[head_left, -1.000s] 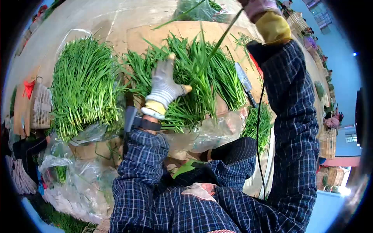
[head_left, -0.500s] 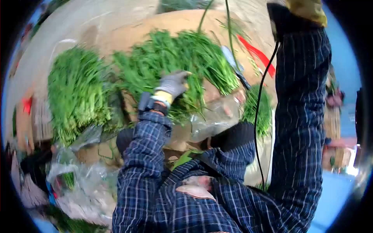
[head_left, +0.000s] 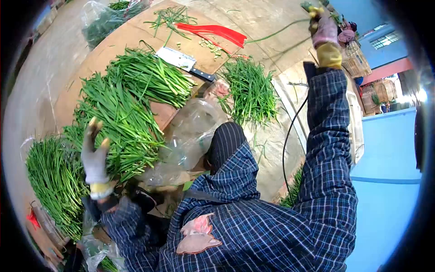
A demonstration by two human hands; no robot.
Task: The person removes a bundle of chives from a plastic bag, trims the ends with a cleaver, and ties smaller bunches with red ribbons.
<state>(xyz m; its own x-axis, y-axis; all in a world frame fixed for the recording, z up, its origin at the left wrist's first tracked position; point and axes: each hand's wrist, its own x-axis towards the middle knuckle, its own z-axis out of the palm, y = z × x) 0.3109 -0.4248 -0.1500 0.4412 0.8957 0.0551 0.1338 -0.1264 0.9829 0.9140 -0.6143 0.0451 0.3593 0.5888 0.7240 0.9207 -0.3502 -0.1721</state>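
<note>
Board (head_left: 97,59) edge, right side: long green stalk (head_left: 282,30) slanting outward, pinched in right hand (head_left: 324,30); left hand (head_left: 94,158) wide beside greens (head_left: 118,113).

Your gloved left hand (head_left: 94,158) is open, fingers up, thumb apart, left arm (head_left: 131,233) low at your side, while your right arm (head_left: 328,145) stretches well out, gloved right hand (head_left: 313,17) at its end, finger closure unclear.

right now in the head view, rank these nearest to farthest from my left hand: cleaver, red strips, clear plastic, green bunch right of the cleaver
1. clear plastic, right of your left hand
2. cleaver, up and to the right
Too close to call, both farther: red strips, beyond the cleaver; green bunch, right of it
</note>
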